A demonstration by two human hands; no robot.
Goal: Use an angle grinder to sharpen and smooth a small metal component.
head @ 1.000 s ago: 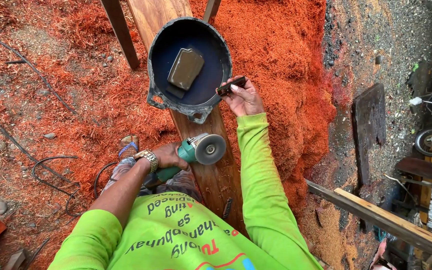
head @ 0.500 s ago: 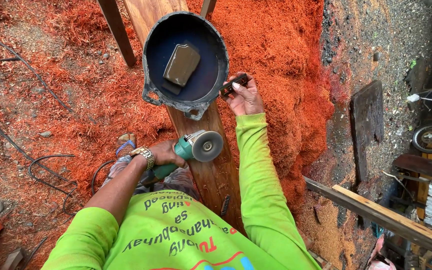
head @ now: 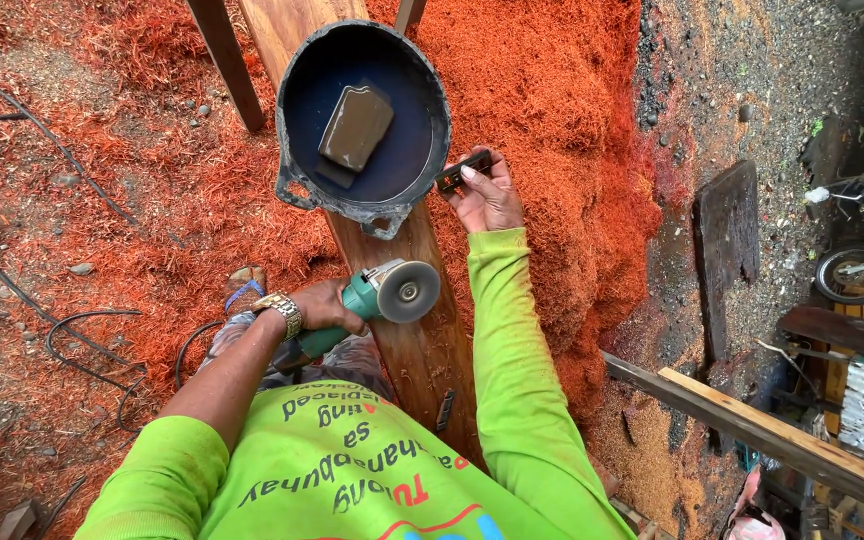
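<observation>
My left hand [head: 324, 306] grips a green angle grinder [head: 377, 297] by its body, with the grey disc facing up over a long wooden plank [head: 417, 340]. My right hand [head: 487, 195] pinches a small dark flat piece [head: 462, 170] just beside the rim of a dark blue basin [head: 297, 110]. The basin rests on the plank ahead of me and holds a brown rectangular block [head: 355, 125]. A wristwatch [head: 280, 311] sits on my left wrist. I wear bright green long sleeves.
Red-orange wood shavings [head: 552, 120] cover the ground around the plank. Black cables [head: 82, 330] loop on the left. A dark board [head: 727, 250] lies on gravel at right, with a timber beam [head: 772, 440] and motorbike wheels [head: 857, 272] beyond. Wooden legs [head: 227, 60] stand near the basin.
The view has shifted slightly. My right hand with the small dark piece stays beside the basin's rim, and the grinder remains in my left hand over the plank.
</observation>
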